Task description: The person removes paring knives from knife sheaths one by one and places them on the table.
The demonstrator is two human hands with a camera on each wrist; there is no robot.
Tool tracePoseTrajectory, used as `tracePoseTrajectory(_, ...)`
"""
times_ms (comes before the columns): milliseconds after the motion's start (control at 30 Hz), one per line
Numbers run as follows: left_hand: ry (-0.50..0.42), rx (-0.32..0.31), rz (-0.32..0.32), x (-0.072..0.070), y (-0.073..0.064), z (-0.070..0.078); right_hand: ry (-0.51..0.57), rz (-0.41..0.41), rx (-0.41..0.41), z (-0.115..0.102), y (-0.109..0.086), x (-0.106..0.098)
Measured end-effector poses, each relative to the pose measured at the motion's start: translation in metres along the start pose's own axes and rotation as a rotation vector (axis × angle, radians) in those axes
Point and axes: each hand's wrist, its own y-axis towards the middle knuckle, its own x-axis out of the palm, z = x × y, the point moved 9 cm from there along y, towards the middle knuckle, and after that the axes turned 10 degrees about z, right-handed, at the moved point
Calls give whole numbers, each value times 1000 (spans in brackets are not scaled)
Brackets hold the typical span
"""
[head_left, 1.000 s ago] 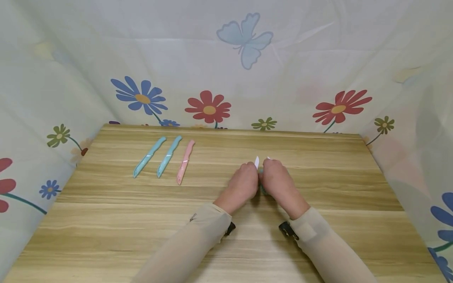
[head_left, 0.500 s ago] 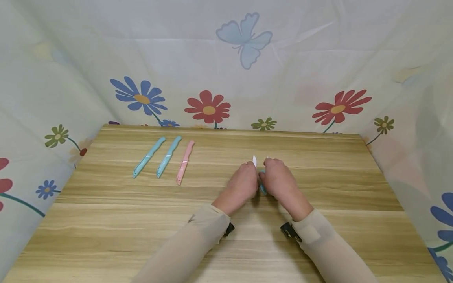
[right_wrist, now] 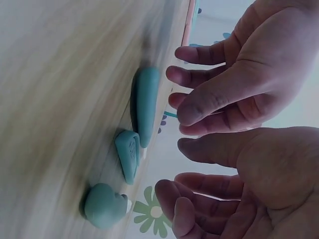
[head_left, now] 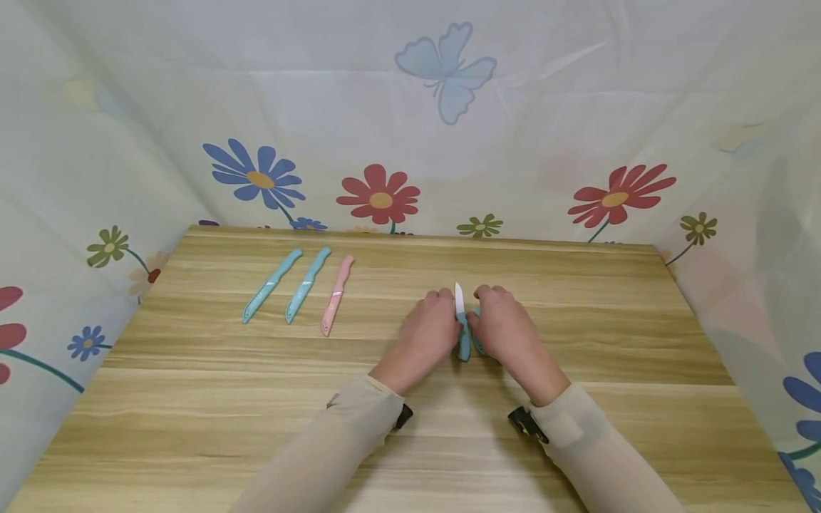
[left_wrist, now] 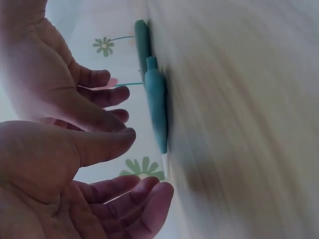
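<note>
A teal-handled knife (head_left: 463, 336) with a white blade lies on the table between both hands. My left hand (head_left: 428, 331) is just left of it, its fingers loosely bent and apart from the handle (left_wrist: 157, 107) in the left wrist view. Over another teal piece (head_left: 477, 335) hovers my right hand (head_left: 509, 333), which hides most of it. The right wrist view shows a flat teal piece with a slot (right_wrist: 128, 155) and a rounded green piece (right_wrist: 104, 205) with a white bit. Neither hand holds anything.
Two teal knives (head_left: 272, 286) (head_left: 308, 285) and a pink knife (head_left: 337, 296), all sheathed, lie side by side at the back left of the wooden table (head_left: 224, 420). Flowered cloth (head_left: 545, 135) hangs behind the table and along both sides.
My left hand has let go of the teal-handled knife and drawn back left, uncovering its handle. The right hand has lifted its fingers slightly and stays nearly in place.
</note>
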Motion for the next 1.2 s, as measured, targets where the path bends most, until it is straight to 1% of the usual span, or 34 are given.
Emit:
tracePoseTrajectory(167, 23, 5, 23, -11, -2, -6, 0, 10, -16, -4, -2, -1)
tracePoseTrajectory(300, 33, 38, 56, -21, -3, -10, -7, 30, -41, -7, -3, -2)
tracePoseTrajectory(400, 62, 58, 77, -29, -3, -14, -17, 52, -67, -12, -3, -4)
tracePoseTrajectory(567, 109, 82, 98, -40, -4, -20, -47, 96, -146, -21, -4, -8)
tracePoseTrajectory(733, 153, 104, 117, -46, -5, -28, -89, 128, -230, -30, -4, -8)
tracePoseTrajectory(867, 196, 111, 106, -50, -4, -37, -115, 145, -278, -33, -4, -5)
tracePoseTrajectory(967, 227, 113, 104, -53, -3, -47, -125, 149, -296, -33, -5, -4)
tracePoseTrajectory(1067, 245, 119, 122, -57, -2, -57, -125, 140, -297, -33, -4, -2)
tracePoseTrajectory(1200, 243, 115, 145, -65, 0, -71, -136, 116, -296, -34, -3, 1)
